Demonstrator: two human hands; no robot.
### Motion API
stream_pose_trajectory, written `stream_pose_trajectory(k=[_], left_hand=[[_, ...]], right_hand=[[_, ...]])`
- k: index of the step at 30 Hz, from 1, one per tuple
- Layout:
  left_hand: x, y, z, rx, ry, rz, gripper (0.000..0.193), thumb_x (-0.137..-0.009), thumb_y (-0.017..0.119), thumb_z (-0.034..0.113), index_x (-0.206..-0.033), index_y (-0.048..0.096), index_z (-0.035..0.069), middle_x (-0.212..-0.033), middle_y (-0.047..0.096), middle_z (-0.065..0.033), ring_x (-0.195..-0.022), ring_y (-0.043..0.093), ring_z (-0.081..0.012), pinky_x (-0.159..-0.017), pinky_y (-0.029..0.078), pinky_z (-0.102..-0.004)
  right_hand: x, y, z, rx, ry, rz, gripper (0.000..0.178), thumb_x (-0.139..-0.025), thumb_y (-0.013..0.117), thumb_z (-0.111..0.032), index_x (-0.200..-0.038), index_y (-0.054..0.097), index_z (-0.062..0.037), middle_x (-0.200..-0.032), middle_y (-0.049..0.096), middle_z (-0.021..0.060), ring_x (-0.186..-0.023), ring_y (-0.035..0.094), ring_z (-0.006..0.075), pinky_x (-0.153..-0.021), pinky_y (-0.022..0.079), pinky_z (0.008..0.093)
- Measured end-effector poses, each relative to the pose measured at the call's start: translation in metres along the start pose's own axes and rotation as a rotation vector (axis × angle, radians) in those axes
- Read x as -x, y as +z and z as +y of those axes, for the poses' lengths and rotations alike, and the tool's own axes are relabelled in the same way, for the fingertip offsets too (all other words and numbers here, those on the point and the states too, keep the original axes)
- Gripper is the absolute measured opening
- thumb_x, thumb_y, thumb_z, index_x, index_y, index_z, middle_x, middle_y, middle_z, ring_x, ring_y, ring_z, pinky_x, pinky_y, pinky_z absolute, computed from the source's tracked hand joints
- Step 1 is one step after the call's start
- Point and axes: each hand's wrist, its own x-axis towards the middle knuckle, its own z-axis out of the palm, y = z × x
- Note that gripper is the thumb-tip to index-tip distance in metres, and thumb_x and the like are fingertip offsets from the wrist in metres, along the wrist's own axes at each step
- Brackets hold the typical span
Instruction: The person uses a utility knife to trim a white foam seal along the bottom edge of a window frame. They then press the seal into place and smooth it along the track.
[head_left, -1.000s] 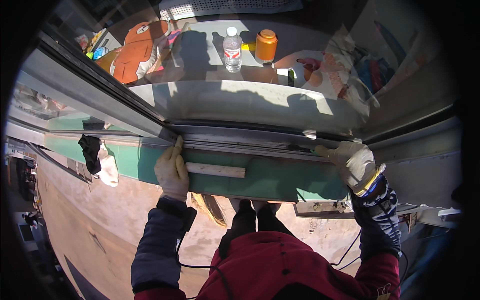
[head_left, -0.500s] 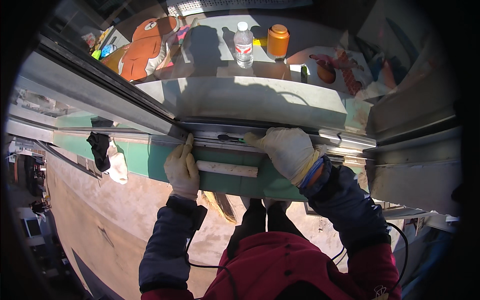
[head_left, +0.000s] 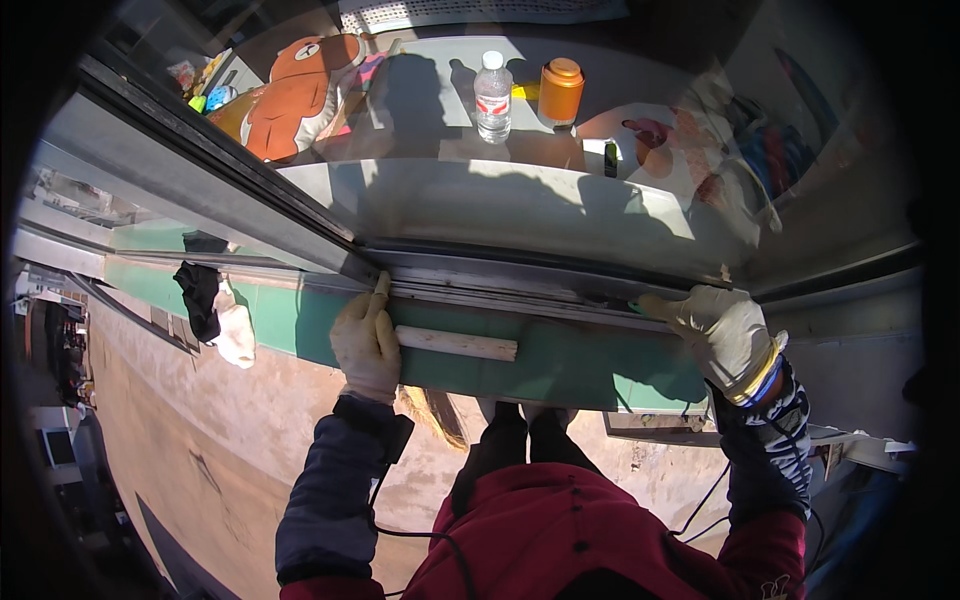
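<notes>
My right hand (head_left: 722, 335), in a pale glove, grips the green handle of a small brush (head_left: 634, 307). The brush's dark, blurred head lies in the metal window track (head_left: 500, 305), toward the right end. At the lower corner of the slanting window sash (head_left: 230, 205), my gloved left hand (head_left: 365, 345) presses a stretched index finger to the frame, its other fingers loosely bent and holding nothing. Beside that hand, a pale cylindrical rod (head_left: 456, 343) lies on the green sill (head_left: 450, 376).
Black and white cloths (head_left: 235, 330) hang over the sill at the left. Behind the glass stand a clear bottle (head_left: 493, 105) and an orange canister (head_left: 560, 92), near a brown bear-shaped cushion (head_left: 290, 105). A cable (head_left: 440, 535) runs across my front.
My right hand has slid right along the track with the brush, and the right forearm has swung outward. The left hand stays at the sash corner.
</notes>
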Motion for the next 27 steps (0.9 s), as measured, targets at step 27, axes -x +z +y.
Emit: stream_pose_trajectory(k=[27], left_hand=[[-0.001,0.002,-0.001,-0.071,0.006,-0.029,0.048,-0.098,0.042,0.015,-0.134,0.068,-0.003,-0.094,0.065,-0.0204,-0.082,0.061,-0.0394,-0.075,0.050,-0.0476]], right_hand=[[-0.049,0.035,-0.051,0.568,-0.203,0.044,0.034,-0.100,0.061,-0.020,-0.133,0.070,-0.0184,-0.069,0.059,0.0057,-0.063,0.067,0.0249,-0.057,0.052,0.0385]])
